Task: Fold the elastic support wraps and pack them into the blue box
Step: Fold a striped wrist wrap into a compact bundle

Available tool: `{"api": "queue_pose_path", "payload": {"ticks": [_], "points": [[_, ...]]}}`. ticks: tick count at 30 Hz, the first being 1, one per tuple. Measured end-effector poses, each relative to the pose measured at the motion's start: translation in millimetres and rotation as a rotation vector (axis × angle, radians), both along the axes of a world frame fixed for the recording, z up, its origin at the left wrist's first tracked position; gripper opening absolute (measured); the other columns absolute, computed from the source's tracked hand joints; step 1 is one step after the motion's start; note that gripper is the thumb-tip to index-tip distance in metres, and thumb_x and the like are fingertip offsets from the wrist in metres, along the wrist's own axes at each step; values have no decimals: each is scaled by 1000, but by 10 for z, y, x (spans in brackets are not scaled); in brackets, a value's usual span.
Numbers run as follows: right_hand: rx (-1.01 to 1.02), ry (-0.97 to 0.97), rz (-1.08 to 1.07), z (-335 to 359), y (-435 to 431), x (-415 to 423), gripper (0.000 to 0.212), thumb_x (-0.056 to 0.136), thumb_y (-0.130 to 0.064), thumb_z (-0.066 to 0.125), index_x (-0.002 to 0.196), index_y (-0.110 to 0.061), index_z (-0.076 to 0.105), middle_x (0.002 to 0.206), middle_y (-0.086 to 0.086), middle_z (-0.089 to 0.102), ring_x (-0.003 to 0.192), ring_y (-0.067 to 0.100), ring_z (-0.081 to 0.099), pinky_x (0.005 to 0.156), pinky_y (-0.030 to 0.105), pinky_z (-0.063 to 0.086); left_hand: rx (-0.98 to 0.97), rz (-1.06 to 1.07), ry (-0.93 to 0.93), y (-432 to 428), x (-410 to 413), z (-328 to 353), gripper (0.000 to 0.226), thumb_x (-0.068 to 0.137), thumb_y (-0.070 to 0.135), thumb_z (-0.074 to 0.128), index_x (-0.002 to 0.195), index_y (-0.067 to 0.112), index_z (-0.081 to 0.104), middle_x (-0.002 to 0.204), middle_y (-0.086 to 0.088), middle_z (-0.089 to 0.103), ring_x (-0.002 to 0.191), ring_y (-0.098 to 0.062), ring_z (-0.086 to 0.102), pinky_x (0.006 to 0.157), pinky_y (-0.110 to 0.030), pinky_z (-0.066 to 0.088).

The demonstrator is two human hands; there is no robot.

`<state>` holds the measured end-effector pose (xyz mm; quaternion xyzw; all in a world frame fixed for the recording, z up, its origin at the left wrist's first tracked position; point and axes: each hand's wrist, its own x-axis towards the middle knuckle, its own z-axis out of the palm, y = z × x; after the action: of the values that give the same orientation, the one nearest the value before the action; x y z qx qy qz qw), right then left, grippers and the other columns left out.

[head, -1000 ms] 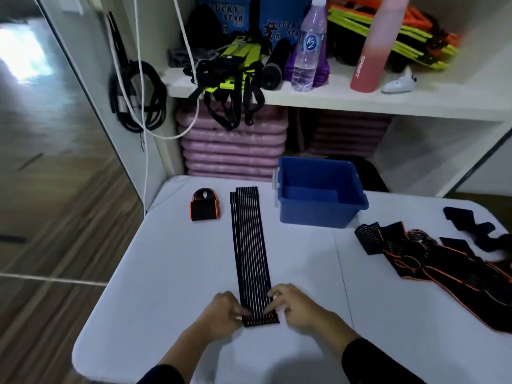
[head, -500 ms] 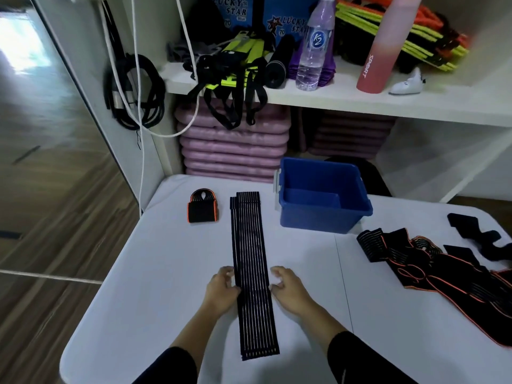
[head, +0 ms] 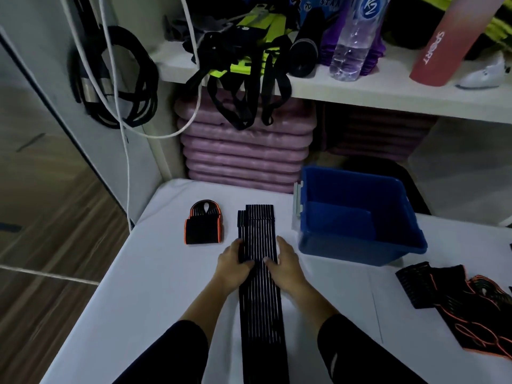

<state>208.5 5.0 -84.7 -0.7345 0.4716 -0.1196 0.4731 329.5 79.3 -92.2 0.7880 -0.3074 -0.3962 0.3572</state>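
Long wrap (head: 260,300) is marked black with thin white lengthwise stripes. Folded wrap (head: 203,227) is noted black, orange-edged. Box (head: 360,250) is logged blue, its latch (head: 298,200) pale grey. Pile of wraps (head: 457,306) is noted black with orange trim. Table (head: 155,286) is seen white, stacked mats (head: 243,151) lilac, floor (head: 41,217) brown wood-grain. Tumbler (head: 443,42) is tagged pinkish-red with white lettering, bottle (head: 352,45) clear with a blue label. Sleeves (head: 171,353) are seen black.
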Motion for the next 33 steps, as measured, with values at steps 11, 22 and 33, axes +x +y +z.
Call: {"api": "queue_pose_path", "payload": {"ticks": [11, 22, 33], "points": [[16, -47, -57, -141, -553, 469, 48, 93, -17, 54, 139, -12, 41, 141, 8, 46, 132, 25, 40, 112, 40, 33, -52, 95, -47, -652, 325, -59, 68, 70, 21, 60, 132, 27, 34, 109, -6, 64, 109, -28, 55, 96, -43, 47], [174, -126, -79, -152, -624, 465, 48, 91, -11, 57, 137, -17, 44, 128, 7, 53, 103, 11, 50, 80, 14, 41, -86, 126, 38, -659, 306, -13, 74, 78, 6, 61, 143, 20, 28, 121, -5, 59, 105, -20, 59, 90, -31, 51], [-71, 17, -26, -199, -43, -45, 41, 84, -8, 62, 123, -21, 55, 119, 3, 52, 90, 20, 60, 88, 35, 53, 52, 139, -214, -115, -94, -20, 52, 79, 5, 57, 129, 15, 47, 114, -17, 54, 108, -34, 52, 94, -39, 44]]}}
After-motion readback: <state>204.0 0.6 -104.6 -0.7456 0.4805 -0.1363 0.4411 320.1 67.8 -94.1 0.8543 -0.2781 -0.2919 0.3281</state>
